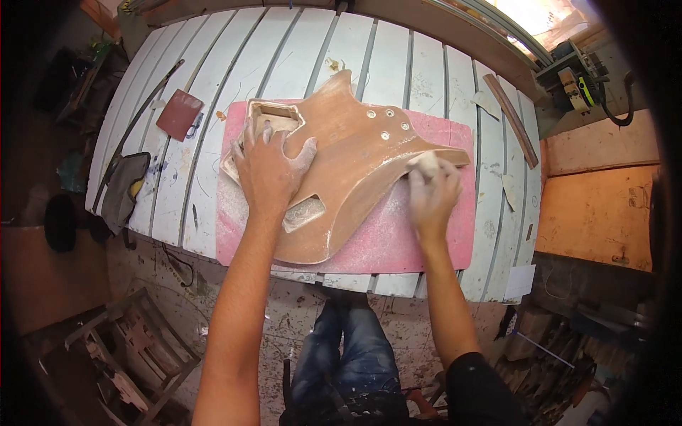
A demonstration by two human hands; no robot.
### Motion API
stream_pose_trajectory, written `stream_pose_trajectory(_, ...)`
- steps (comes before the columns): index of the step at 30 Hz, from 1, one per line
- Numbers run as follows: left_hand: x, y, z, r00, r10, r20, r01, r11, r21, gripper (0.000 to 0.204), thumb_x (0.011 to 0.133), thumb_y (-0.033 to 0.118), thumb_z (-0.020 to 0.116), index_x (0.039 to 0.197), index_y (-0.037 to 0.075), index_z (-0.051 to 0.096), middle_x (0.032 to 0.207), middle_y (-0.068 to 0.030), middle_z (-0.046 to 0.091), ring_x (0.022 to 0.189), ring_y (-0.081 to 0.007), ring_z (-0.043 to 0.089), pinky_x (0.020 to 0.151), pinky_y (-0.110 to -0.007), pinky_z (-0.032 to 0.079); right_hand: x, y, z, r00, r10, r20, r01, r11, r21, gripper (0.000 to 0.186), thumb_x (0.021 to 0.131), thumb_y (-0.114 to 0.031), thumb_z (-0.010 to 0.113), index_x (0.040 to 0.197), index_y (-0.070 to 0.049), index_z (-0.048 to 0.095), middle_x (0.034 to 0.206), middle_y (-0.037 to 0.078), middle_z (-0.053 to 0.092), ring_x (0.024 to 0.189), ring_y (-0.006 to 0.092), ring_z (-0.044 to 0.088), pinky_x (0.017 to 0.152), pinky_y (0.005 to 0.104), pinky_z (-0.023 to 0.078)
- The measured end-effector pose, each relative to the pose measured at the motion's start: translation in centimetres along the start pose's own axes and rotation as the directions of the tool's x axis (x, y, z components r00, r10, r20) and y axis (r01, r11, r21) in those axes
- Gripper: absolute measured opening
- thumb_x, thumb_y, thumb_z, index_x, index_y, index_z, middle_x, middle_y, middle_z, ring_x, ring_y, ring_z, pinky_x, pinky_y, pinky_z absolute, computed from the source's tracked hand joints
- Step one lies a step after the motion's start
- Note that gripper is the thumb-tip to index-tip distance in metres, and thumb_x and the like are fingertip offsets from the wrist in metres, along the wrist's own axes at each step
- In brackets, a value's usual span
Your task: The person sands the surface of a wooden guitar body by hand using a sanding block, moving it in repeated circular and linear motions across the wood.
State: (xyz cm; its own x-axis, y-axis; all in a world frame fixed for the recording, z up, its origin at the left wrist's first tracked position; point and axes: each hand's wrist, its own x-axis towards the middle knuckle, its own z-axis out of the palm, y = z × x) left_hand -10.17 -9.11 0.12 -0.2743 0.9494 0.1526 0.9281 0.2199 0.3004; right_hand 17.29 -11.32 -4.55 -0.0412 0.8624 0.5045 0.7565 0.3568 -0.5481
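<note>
A brown wooden electric guitar body (355, 149) lies flat on a pink mat (387, 241) dusted with pale powder. Cut-out cavities and several round holes show in its face. My left hand (270, 167) rests on it with fingers spread, the fingertips by the upper-left cavity. At the body's curved right edge, near the pointed horn, my right hand (433, 192) is closed on a small pale piece that looks like folded sandpaper (424, 163). This hand is slightly blurred, and its fingers partly hide the piece. White dust covers both hands.
The mat lies on a white slatted table (426, 78). A reddish-brown sandpaper sheet (180, 115) and a dark cloth (126, 193) are at the left. A long brown wooden strip (511, 121) lies at the right. A wooden frame (135, 348) stands on the floor below left.
</note>
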Motion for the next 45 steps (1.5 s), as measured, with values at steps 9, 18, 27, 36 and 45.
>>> stream_pose_trajectory(9, -0.2, -0.3, -0.2, 1.000, -0.002, -0.010, 0.002, 1.000, 0.016, 0.063, 0.093, 0.058, 0.065, 0.126, 0.005, 0.076, 0.147, -0.0190, 0.064, 0.154, -0.0362, 0.036, 0.125, -0.060, 0.025, -1.3, -0.9, 0.3, 0.981, -0.146, 0.127, 0.134, 0.986, 0.099, 0.021, 0.091, -0.013, 0.075, 0.111, -0.009, 0.072, 0.120, 0.018, 0.064, 0.113, 0.0380, 0.058, 0.100, 0.0522, 0.045)
stream_pose_trajectory(18, -0.5, -1.7, 1.0, 0.994, 0.036, -0.106, -0.030, 0.998, 0.061, 0.061, 0.093, 0.059, 0.066, 0.120, 0.006, 0.077, 0.140, -0.0179, 0.067, 0.147, -0.0391, 0.043, 0.120, -0.061, 0.029, -4.2, -6.7, 0.6, 0.965, -0.157, 0.210, 0.104, 0.964, 0.244, 0.019, 0.088, -0.013, 0.075, 0.107, -0.008, 0.073, 0.124, 0.021, 0.067, 0.121, 0.0408, 0.061, 0.103, 0.0511, 0.047)
stream_pose_trajectory(27, -0.3, -0.9, 0.0, 1.000, -0.012, -0.021, 0.012, 0.999, 0.037, 0.062, 0.093, 0.057, 0.066, 0.123, 0.004, 0.077, 0.145, -0.0198, 0.064, 0.151, -0.0379, 0.040, 0.125, -0.060, 0.025, -3.7, -6.4, 1.8, 0.989, -0.141, 0.051, 0.135, 0.984, 0.116, 0.023, 0.089, -0.010, 0.074, 0.112, -0.008, 0.070, 0.114, 0.019, 0.060, 0.109, 0.0380, 0.057, 0.095, 0.0540, 0.046)
stream_pose_trajectory(36, -0.1, 0.4, -0.1, 0.999, 0.027, -0.039, -0.026, 0.999, 0.026, 0.060, 0.093, 0.055, 0.066, 0.121, 0.003, 0.078, 0.145, -0.0194, 0.065, 0.153, -0.0358, 0.037, 0.125, -0.060, 0.024, 2.4, 4.6, 0.1, 0.876, 0.435, -0.208, -0.473, 0.857, -0.204, 0.024, 0.095, -0.021, 0.071, 0.114, -0.007, 0.069, 0.120, 0.020, 0.062, 0.114, 0.0395, 0.057, 0.099, 0.0560, 0.044)
stream_pose_trajectory(45, 0.0, 0.4, -0.2, 1.000, 0.027, -0.016, -0.026, 0.998, 0.050, 0.060, 0.094, 0.055, 0.065, 0.123, 0.003, 0.077, 0.145, -0.0191, 0.064, 0.154, -0.0362, 0.036, 0.124, -0.060, 0.025, 3.5, 5.4, -1.8, 0.888, 0.394, -0.237, -0.451, 0.847, -0.282, 0.028, 0.093, -0.019, 0.071, 0.119, -0.010, 0.070, 0.124, 0.019, 0.061, 0.114, 0.0393, 0.057, 0.099, 0.0545, 0.045)
